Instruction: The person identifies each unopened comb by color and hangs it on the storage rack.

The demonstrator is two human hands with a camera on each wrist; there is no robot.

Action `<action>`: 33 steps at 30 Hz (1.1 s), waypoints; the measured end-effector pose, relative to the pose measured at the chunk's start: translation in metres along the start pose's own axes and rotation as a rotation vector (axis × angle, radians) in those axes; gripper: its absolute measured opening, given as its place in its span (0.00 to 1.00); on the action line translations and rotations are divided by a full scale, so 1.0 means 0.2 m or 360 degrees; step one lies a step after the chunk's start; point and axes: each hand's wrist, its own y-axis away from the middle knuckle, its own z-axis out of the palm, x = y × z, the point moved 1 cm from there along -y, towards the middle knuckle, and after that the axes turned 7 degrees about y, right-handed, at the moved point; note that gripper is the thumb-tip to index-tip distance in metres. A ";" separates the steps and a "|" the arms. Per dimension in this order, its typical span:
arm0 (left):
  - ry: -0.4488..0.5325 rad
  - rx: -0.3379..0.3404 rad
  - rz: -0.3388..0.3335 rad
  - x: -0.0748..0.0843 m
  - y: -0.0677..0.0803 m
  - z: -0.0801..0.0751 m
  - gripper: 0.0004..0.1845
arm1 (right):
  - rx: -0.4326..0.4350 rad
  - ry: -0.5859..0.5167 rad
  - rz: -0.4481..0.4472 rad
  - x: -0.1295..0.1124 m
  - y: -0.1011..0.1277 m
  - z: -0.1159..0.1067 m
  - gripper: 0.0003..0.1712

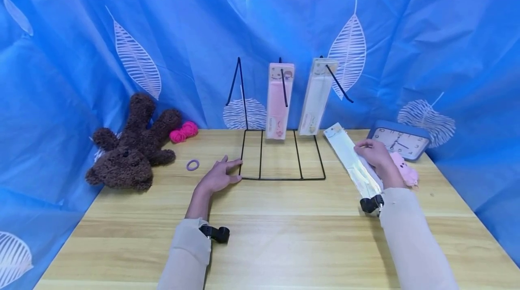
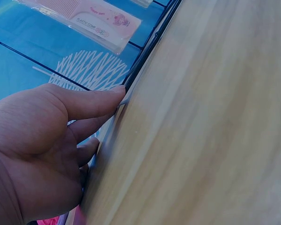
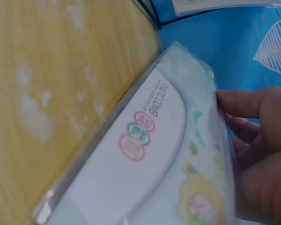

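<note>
My right hand [image 1: 373, 153] pinches the right edge of a pale green comb in a clear package [image 3: 145, 154], tilted on the table's right side. A second, lilac-looking pack [image 1: 370, 170] seems to lie beneath or beside it. My left hand [image 1: 219, 175] touches the left front corner of a black wire rack [image 1: 280, 179], its fingers fairly straight and spread. On the rack's middle hook hangs a pink packaged comb [image 1: 277, 114]; a whitish-green one [image 1: 317, 105] hangs on the right hook. Nothing hangs on the left hook [image 1: 238, 77].
A brown teddy bear [image 1: 126, 163] lies at the left, beside pink yarn [image 1: 184, 132] and a purple ring [image 1: 192, 165]. At the right stand a blue clock [image 1: 400, 141] and a small pink toy [image 1: 406, 171]. A blue leaf-patterned cloth [image 1: 183, 55] hangs behind the table.
</note>
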 end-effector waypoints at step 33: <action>0.0014 0.0000 -0.0020 -0.01 0.00 0.00 0.31 | 0.0120 -0.1865 -0.0891 -0.14 0.16 -0.17 0.04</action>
